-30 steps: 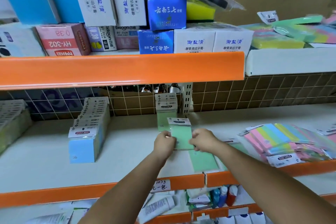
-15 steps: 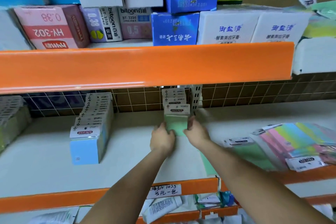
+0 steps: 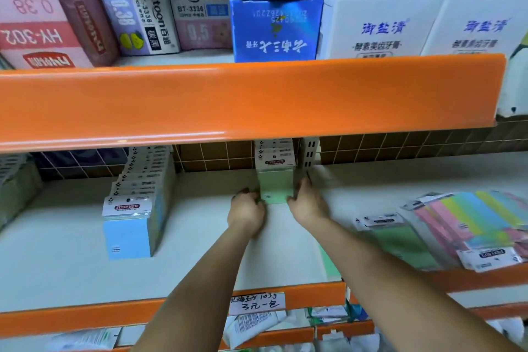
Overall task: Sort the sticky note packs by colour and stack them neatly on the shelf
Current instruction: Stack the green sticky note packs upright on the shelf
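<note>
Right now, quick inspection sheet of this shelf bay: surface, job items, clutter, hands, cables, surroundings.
Surface: white middle shelf with an orange front lip, lit.
Job's things: green sticky note row standing at the back; blue sticky note row upright to its left; loose green pack lying flat on the right.
Clutter: rainbow sticky note packs piled unsorted at the right end.
Grippers: left hand and right hand flank the front green pack, squaring it; finger contact is blurred.
Cables: nothing seen.
Surroundings: pen-refill and toothpaste boxes on the shelf above; handwritten price tag on the lip.
</note>
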Motion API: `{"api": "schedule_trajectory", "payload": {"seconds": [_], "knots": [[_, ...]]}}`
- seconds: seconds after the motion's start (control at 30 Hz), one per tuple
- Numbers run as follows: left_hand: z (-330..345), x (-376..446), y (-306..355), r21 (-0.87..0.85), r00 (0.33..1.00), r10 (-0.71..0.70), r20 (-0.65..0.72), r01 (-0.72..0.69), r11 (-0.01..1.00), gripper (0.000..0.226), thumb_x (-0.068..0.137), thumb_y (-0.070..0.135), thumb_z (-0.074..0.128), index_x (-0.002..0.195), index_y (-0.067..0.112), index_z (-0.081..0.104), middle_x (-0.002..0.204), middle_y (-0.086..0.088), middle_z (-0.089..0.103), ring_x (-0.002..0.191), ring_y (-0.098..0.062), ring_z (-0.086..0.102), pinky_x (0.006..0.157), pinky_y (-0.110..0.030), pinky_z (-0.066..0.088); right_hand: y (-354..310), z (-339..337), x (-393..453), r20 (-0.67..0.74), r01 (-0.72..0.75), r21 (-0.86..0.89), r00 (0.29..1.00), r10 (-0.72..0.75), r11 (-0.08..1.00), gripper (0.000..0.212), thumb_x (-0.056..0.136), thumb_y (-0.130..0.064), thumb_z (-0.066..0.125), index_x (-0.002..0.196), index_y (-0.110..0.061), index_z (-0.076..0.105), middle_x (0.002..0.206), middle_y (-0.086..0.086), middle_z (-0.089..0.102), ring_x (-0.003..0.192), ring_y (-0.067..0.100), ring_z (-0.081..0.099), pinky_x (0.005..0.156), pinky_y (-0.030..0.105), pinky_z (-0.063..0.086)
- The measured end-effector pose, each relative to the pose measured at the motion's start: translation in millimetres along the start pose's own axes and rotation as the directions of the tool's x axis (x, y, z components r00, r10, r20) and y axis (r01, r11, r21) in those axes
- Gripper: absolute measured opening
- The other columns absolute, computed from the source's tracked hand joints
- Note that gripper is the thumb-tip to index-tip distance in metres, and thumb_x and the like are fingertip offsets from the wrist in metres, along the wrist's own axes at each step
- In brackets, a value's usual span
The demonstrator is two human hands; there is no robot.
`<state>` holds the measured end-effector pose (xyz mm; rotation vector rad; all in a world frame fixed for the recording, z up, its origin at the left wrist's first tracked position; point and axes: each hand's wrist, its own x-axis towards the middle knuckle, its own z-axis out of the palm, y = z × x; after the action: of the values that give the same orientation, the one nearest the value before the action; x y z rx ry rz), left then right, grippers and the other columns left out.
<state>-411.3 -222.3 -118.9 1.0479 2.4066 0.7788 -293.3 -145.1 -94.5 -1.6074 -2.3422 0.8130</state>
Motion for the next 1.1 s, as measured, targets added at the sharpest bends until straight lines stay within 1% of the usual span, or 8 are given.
{"api": "schedule_trajectory", "payload": {"seconds": [0.13,0.33,0.53,0.63,0.73,0.87,1.0,1.1], "knots": [[3,4,1,0.025,0.999,-0.045,-0.018,0.045,0.999,0.032,0.096,0.028,0.050,0.124,0.020,0.063,0.148,-0.002,0.041,0.135,-0.024,0.036,0.099,-0.035,0.041,0,0,2,0.062,0.027,-0.111,0.998,-0.020,0.993,0.039,0.098,-0.028,0.052,0.127,-0.002,0.048,0.137,0.015,0.045,0.126,0.031,0.044,0.094,0.033,0.040],[-4,1,2,-0.007,0.999,-0.054,0.005,0.054,0.999,0.035,0.094,0.026,0.054,0.125,0.010,0.061,0.145,-0.004,0.045,0.131,-0.026,0.042,0.100,-0.031,0.040,0,0,8,0.117,-0.001,-0.104,0.993,0.013,0.995,0.040,0.096,-0.025,0.055,0.128,-0.002,0.047,0.139,0.015,0.042,0.128,0.033,0.042,0.098,0.034,0.039],[-8,-15,4,-0.156,0.993,-0.103,0.054,0.111,0.981,0.029,0.085,0.010,0.060,0.112,0.002,0.058,0.121,-0.013,0.058,0.102,-0.031,0.055,0.076,-0.025,0.042,0,-7,1,0.152,-0.002,-0.105,0.988,0.018,0.994,0.039,0.092,-0.004,0.048,0.129,0.000,0.041,0.137,0.017,0.043,0.123,0.034,0.047,0.091,0.035,0.044],[0,-31,11,-0.252,0.989,-0.139,0.060,0.150,0.956,0.023,0.073,0.010,0.061,0.093,0.008,0.049,0.108,-0.020,0.059,0.088,-0.037,0.061,0.066,-0.037,0.051,3,-10,-8,0.186,0.015,-0.068,0.983,-0.002,0.998,0.044,0.091,-0.001,0.046,0.134,-0.001,0.037,0.135,0.018,0.047,0.122,0.036,0.049,0.083,0.034,0.044],[13,-48,23,-0.292,0.985,-0.166,0.053,0.174,0.940,0.030,0.074,0.009,0.065,0.095,0.009,0.044,0.115,-0.020,0.053,0.095,-0.039,0.060,0.074,-0.042,0.053,12,-12,-21,0.215,0.032,0.001,0.976,-0.031,1.000,0.047,0.087,0.000,0.052,0.132,-0.002,0.038,0.132,0.018,0.049,0.118,0.036,0.052,0.076,0.033,0.044],[27,-74,42,-0.082,0.984,-0.175,0.032,0.178,0.981,0.055,0.086,0.025,0.060,0.132,-0.001,0.044,0.140,-0.016,0.039,0.126,-0.032,0.045,0.102,-0.037,0.040,33,-31,-40,0.151,0.122,0.061,0.980,-0.130,0.991,0.051,0.084,-0.001,0.051,0.134,-0.009,0.042,0.131,0.018,0.054,0.115,0.036,0.055,0.090,0.041,0.050],[40,-105,78,-0.016,0.996,-0.082,0.017,0.082,0.996,0.041,0.088,0.024,0.051,0.127,0.011,0.050,0.129,-0.011,0.047,0.120,-0.031,0.048,0.096,-0.037,0.040,66,-60,-56,0.052,0.210,-0.119,0.977,-0.205,0.970,0.040,0.087,-0.010,0.053,0.126,-0.020,0.053,0.127,0.009,0.060,0.112,0.031,0.057,0.088,0.036,0.050],[55,-119,106,-0.071,0.998,0.021,0.055,-0.017,0.997,0.035,0.088,0.021,0.052,0.121,0.011,0.053,0.122,-0.010,0.055,0.113,-0.030,0.053,0.091,-0.035,0.044,87,-82,-63,0.023,0.162,-0.228,0.987,-0.161,0.960,0.032,0.089,-0.016,0.054,0.120,-0.020,0.057,0.125,0.007,0.060,0.109,0.030,0.057,0.082,0.033,0.047]]}}
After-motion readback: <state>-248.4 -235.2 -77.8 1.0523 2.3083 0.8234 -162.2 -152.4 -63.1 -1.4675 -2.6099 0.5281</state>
